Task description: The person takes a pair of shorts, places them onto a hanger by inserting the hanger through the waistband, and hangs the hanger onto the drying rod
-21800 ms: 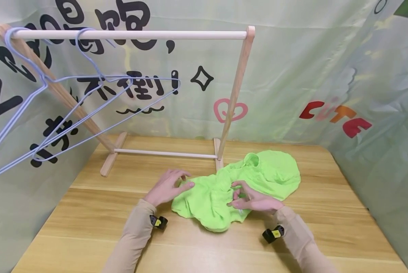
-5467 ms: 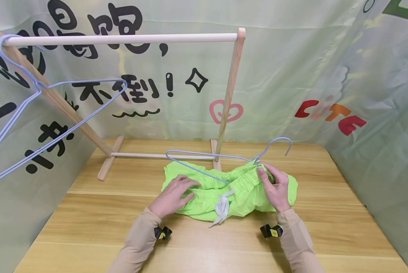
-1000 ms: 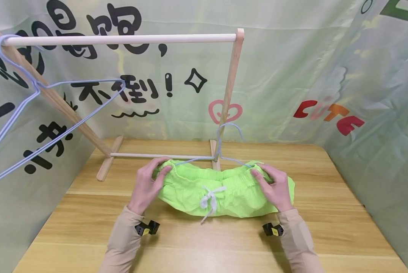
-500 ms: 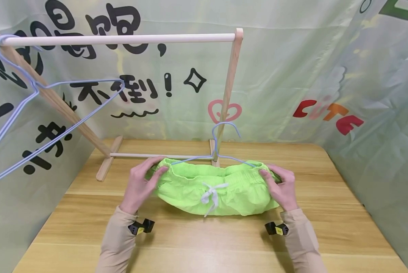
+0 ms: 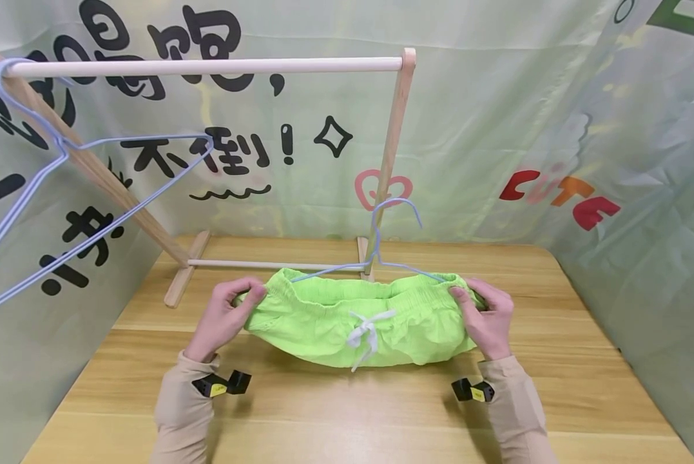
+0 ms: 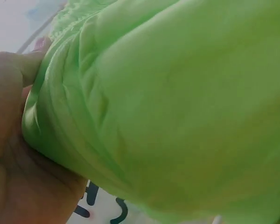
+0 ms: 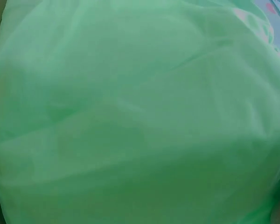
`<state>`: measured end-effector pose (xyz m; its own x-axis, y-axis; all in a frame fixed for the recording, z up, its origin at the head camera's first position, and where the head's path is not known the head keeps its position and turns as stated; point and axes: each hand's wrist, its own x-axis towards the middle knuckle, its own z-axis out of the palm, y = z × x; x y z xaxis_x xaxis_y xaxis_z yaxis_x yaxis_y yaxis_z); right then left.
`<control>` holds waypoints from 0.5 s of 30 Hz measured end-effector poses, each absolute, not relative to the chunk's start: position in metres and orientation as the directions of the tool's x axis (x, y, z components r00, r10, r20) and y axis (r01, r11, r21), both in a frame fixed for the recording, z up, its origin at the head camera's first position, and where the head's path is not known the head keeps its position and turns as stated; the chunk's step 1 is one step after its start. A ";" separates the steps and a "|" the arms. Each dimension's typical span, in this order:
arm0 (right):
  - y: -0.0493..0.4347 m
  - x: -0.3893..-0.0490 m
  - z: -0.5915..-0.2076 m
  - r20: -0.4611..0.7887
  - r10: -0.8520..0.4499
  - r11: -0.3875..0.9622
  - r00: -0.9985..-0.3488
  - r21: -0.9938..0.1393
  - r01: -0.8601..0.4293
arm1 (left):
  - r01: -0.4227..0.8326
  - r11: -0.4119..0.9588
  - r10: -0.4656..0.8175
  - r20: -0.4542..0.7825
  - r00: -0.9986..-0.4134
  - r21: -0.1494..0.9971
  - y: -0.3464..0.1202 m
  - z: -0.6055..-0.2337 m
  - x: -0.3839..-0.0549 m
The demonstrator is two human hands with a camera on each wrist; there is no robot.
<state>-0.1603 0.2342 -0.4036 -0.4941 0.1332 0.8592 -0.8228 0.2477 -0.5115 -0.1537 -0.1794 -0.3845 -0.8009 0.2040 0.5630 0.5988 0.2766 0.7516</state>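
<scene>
Bright green shorts with a gathered waistband and a white drawstring bow are spread between my two hands. My left hand pinches the left side of the waistband, thumb in front. At the opposite side, my right hand grips the waistband the same way. A light blue wire hanger stands inside the waist opening, its hook above the shorts; its lower part is hidden by cloth. In the left wrist view the thumb presses on the green cloth. Cloth fills nearly all of the right wrist view.
Behind the shorts stands a wooden clothes rack with a white top rail. Another light blue hanger hangs at its left end. The rack's right post rises just behind the hanger's hook. A wooden table lies below.
Over the last second my left hand has moved left and my right hand slightly right, stretching the waistband wider. Earlier, the hanger was taken from the rack and put into the shorts.
</scene>
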 end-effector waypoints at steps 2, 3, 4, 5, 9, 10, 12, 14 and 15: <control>0.234 -0.160 -0.403 0.854 0.147 0.232 -0.500 -0.521 -0.822 | 0.589 0.215 0.220 0.549 -0.807 0.779 -0.181 -0.384 -0.152; 0.234 -0.160 -0.402 0.850 0.154 0.222 -0.503 -0.526 -0.821 | 0.590 0.183 0.227 0.551 -0.803 0.786 -0.182 -0.383 -0.151; 0.234 -0.159 -0.402 0.846 0.161 0.217 -0.508 -0.532 -0.818 | 0.596 0.149 0.236 0.557 -0.797 0.789 -0.182 -0.382 -0.151; 0.234 -0.159 -0.402 0.842 0.168 0.211 -0.512 -0.538 -0.816 | 0.602 0.111 0.245 0.565 -0.788 0.791 -0.183 -0.382 -0.151; 0.233 -0.159 -0.400 0.828 0.201 0.185 -0.523 -0.556 -0.810 | 0.602 -0.055 0.268 0.592 -0.760 0.797 -0.184 -0.380 -0.149; 0.233 -0.159 -0.399 0.826 0.208 0.178 -0.524 -0.559 -0.810 | 0.585 -0.104 0.276 0.588 -0.760 0.805 -0.185 -0.380 -0.149; 0.233 -0.159 -0.398 0.820 0.224 0.140 -0.527 -0.562 -0.815 | 0.545 -0.208 0.285 0.584 -0.760 0.812 -0.185 -0.378 -0.148; 0.234 -0.160 -0.397 0.815 0.239 0.083 -0.528 -0.559 -0.825 | 0.500 -0.297 0.277 0.574 -0.770 0.814 -0.186 -0.378 -0.147; 0.234 -0.160 -0.396 0.812 0.245 0.057 -0.530 -0.558 -0.828 | 0.476 -0.337 0.268 0.568 -0.778 0.812 -0.187 -0.377 -0.147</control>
